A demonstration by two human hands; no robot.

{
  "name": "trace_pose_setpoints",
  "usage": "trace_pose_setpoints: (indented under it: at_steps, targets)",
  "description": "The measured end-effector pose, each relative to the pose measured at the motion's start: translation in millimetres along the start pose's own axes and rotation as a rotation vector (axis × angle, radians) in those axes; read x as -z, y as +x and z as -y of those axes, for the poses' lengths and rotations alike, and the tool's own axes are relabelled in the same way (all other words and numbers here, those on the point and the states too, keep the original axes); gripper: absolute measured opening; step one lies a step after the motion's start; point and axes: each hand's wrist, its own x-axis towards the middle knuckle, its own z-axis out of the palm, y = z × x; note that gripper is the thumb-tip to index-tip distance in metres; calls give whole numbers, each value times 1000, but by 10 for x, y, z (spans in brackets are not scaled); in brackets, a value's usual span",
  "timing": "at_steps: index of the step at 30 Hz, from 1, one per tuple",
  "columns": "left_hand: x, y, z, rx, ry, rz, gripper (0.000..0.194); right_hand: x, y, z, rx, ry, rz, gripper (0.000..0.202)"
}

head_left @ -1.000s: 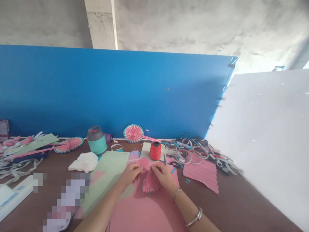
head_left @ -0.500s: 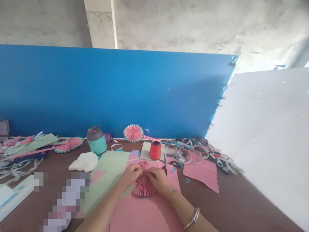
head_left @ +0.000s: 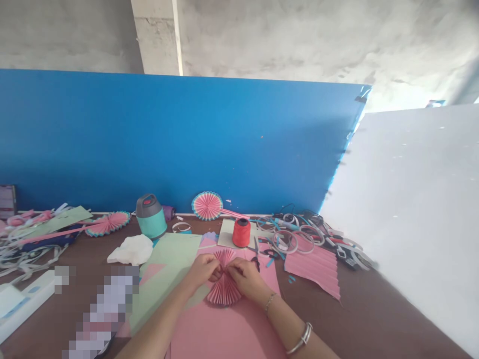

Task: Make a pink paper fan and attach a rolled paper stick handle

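Head view, largest first: blue partition board (head_left: 179, 144) upright behind brown table (head_left: 374, 319); white board (head_left: 411, 199) leaning at right. Large pink sheet (head_left: 224, 334) flat under both forearms, pale green sheet (head_left: 168, 269) beside it at left. Loose pleated pink strip (head_left: 314, 269) lying well right of the hands. Teal flask (head_left: 150, 217) and red thread spool (head_left: 241, 233) standing behind the work. Pleated pink fan (head_left: 223, 279) resting on the pink sheet, pinched at its waist between left hand (head_left: 202, 271) and right hand (head_left: 245, 276), fingers of both closed on the folds. Step judged: gathering the centre of the pleats. Next move calls for a firm pinch kept central, so folds spread evenly.
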Motion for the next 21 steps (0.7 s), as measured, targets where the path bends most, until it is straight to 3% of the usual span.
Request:
trace_pose_setpoints:
  at_steps: [6, 13, 21]
  targets:
    - [92, -16, -13, 2, 150, -22, 19, 52, 20, -22, -70, -75, -91, 27]
    - [105, -21, 40, -43, 276, 11, 17, 70, 6, -13, -91, -221, -105, 23]
    - [132, 2, 19, -55, 208, -5, 19, 63, 6, -19, -101, -255, -103, 24]
